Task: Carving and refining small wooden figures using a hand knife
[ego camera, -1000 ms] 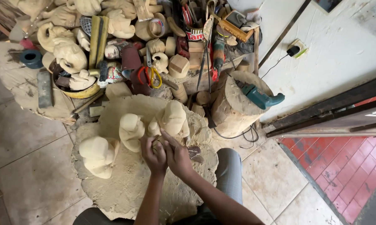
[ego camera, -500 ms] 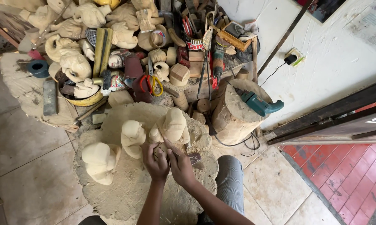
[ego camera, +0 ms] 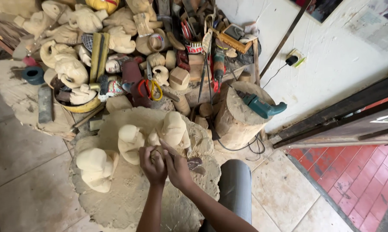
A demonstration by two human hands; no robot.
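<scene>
Both hands work a small pale wooden carving [ego camera: 156, 151] over a sawdust-covered mat [ego camera: 129, 197].

The left hand [ego camera: 153, 165] has its fingers clamped on the carving. The right hand [ego camera: 176, 165] has its fingers closed around a thin carving tool [ego camera: 170, 149] touching it. Two pale unfinished wooden figures [ego camera: 131, 141] stand just beyond. A teal electric drill [ego camera: 258, 104] lies on a log stump [ego camera: 239, 116].

Both hands, left hand [ego camera: 153, 165] and right hand [ego camera: 176, 167], are bunched tight around a small wood piece [ego camera: 156, 151] (mostly hidden), right beside two pale carved figures [ego camera: 170, 129] on a sawdust-covered slab [ego camera: 129, 197].
</scene>
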